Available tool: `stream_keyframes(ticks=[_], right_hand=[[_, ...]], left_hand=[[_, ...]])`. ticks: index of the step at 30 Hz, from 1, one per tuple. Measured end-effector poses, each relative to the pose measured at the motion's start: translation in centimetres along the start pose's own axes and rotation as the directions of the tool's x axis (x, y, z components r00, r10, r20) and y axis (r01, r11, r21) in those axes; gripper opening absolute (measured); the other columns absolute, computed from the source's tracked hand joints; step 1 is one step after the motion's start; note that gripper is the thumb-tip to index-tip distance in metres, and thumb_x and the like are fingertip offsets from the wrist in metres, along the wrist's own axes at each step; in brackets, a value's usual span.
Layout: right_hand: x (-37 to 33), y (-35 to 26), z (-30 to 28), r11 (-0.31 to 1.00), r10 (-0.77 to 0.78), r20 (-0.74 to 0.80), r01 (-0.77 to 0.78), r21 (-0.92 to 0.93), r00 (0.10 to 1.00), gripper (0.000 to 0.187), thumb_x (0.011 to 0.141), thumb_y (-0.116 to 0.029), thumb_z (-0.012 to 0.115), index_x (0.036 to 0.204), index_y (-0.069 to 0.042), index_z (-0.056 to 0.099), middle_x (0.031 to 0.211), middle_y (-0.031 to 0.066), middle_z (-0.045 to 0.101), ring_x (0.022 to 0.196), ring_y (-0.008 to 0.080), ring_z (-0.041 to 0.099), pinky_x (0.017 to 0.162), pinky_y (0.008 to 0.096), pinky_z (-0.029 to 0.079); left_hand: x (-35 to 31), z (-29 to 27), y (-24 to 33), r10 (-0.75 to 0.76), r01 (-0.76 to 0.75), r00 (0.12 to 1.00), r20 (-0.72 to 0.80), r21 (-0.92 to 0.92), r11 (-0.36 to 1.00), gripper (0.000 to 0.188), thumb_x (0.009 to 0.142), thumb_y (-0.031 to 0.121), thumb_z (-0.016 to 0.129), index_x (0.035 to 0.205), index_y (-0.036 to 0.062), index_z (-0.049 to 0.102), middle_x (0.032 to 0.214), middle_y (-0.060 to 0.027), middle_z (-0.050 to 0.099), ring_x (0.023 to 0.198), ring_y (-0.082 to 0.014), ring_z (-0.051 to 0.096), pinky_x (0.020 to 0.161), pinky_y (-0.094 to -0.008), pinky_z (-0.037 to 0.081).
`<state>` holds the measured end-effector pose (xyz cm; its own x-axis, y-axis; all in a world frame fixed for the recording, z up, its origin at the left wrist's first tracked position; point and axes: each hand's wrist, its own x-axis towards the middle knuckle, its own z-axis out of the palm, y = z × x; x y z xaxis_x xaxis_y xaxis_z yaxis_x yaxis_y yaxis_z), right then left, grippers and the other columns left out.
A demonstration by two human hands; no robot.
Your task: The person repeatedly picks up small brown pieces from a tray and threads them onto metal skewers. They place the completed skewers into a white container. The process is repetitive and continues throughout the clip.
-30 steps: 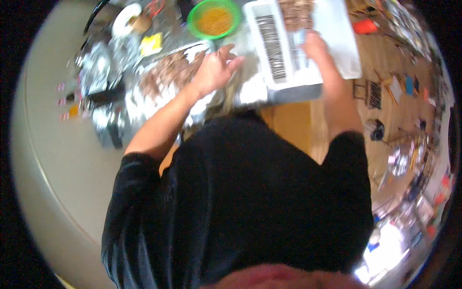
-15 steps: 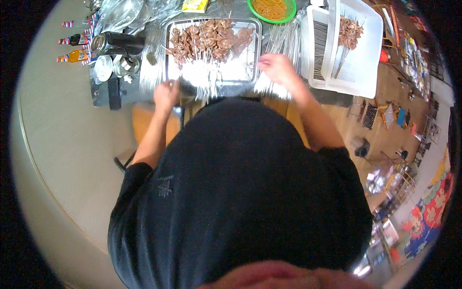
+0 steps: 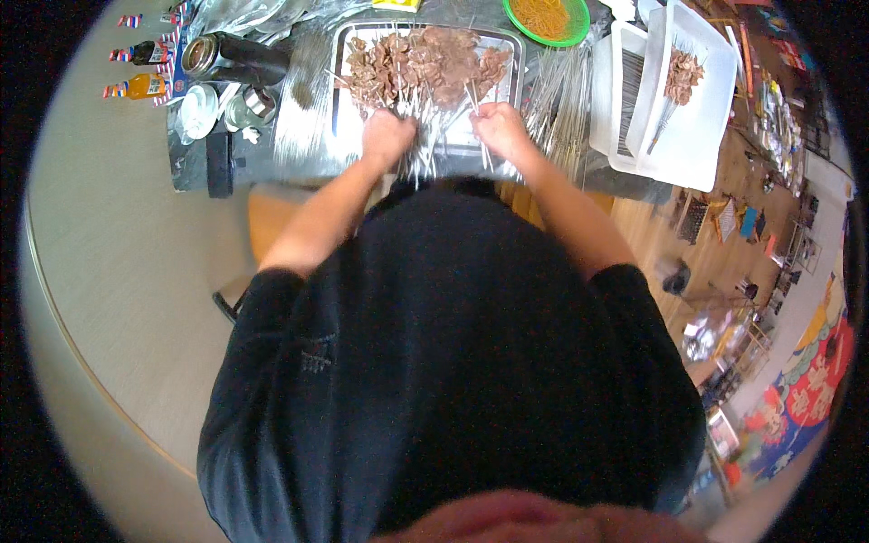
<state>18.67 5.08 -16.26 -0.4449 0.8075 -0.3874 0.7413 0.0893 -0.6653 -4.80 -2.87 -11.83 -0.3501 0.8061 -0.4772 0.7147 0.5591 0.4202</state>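
A metal tray (image 3: 348,125) in front of me is piled with skewered brown meat (image 3: 444,65), the sticks pointing toward me. My left hand (image 3: 389,138) is closed over skewers at the tray's near left; its fingertips are hidden. My right hand (image 3: 500,128) pinches meat skewers (image 3: 486,156) at the near right, their sticks showing above and below the fingers. More skewer sticks (image 3: 422,156) lie between the hands, reaching over the near rim.
Bare metal skewers (image 3: 557,104) lie right of the tray, others (image 3: 303,113) left. White plastic bins (image 3: 715,127) stand at right, one holding a meat bunch (image 3: 683,77). A green basket (image 3: 579,32), dark canister (image 3: 244,61), white lid (image 3: 199,113) and bottles (image 3: 145,86) sit around.
My left hand has moved right and up onto skewers over the tray. My right hand has come left from the tray's right edge to skewers. The view has shifted slightly.
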Motion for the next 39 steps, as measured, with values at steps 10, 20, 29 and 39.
stream_keyframes(ticks=[10, 20, 29, 39], right_hand=[[-0.7, -7.7, 1.7, 0.965, 0.091, -0.025, -0.082, 0.251, 0.996, 0.017, 0.086, -0.016, 0.069, 0.083, 0.0, 0.074, 0.073, 0.0119, 0.071, 0.064, 0.0189, 0.064, 0.061, 0.0356, 0.05], [-0.9, -11.7, 1.5, 0.517, 0.116, 0.355, -0.362, 0.776, 0.927, 0.011, 0.092, -0.002, 0.065, 0.099, 0.005, 0.068, 0.085, 0.0112, 0.071, 0.071, 0.0181, 0.068, 0.058, 0.0302, 0.054], [-3.2, -11.3, 1.7, 0.442, 0.209, 0.106, -0.191, 0.877, 0.972, 0.018, 0.101, -0.012, 0.055, 0.102, 0.001, 0.068, 0.076, 0.0075, 0.066, 0.063, 0.0159, 0.063, 0.049, 0.028, 0.05], [-3.6, -8.3, -0.4, 0.415, 0.326, 0.168, -0.3, 0.859, 0.93, 0.026, 0.101, -0.028, 0.062, 0.093, -0.003, 0.064, 0.067, 0.0069, 0.062, 0.043, 0.0093, 0.044, 0.036, 0.0259, 0.032]], left_hand=[[0.2, 0.7, -3.1, 0.19, -0.198, 0.958, -0.214, -0.015, 0.98, 0.035, 0.084, 0.029, 0.063, 0.087, -0.0057, 0.068, 0.085, -0.0311, 0.069, 0.084, -0.0463, 0.069, 0.076, -0.0513, 0.056], [-1.2, -1.6, -2.2, 0.389, -0.351, 0.903, -0.184, -0.838, 0.418, 0.019, 0.095, 0.01, 0.052, 0.092, -0.0033, 0.065, 0.075, -0.0125, 0.069, 0.06, -0.0182, 0.063, 0.056, -0.0299, 0.052], [-1.4, -1.7, -4.2, 0.232, 0.416, 0.864, 0.448, -0.893, 0.172, 0.028, 0.099, 0.03, 0.062, 0.113, 0.0048, 0.063, 0.085, -0.0033, 0.064, 0.068, -0.0135, 0.059, 0.059, -0.0262, 0.05], [-4.3, -3.7, -1.5, 0.067, 0.255, 0.949, 0.309, -0.873, 0.416, 0.033, 0.107, 0.034, 0.05, 0.093, 0.0068, 0.062, 0.072, -0.0028, 0.066, 0.043, -0.0073, 0.039, 0.04, -0.0248, 0.029]])
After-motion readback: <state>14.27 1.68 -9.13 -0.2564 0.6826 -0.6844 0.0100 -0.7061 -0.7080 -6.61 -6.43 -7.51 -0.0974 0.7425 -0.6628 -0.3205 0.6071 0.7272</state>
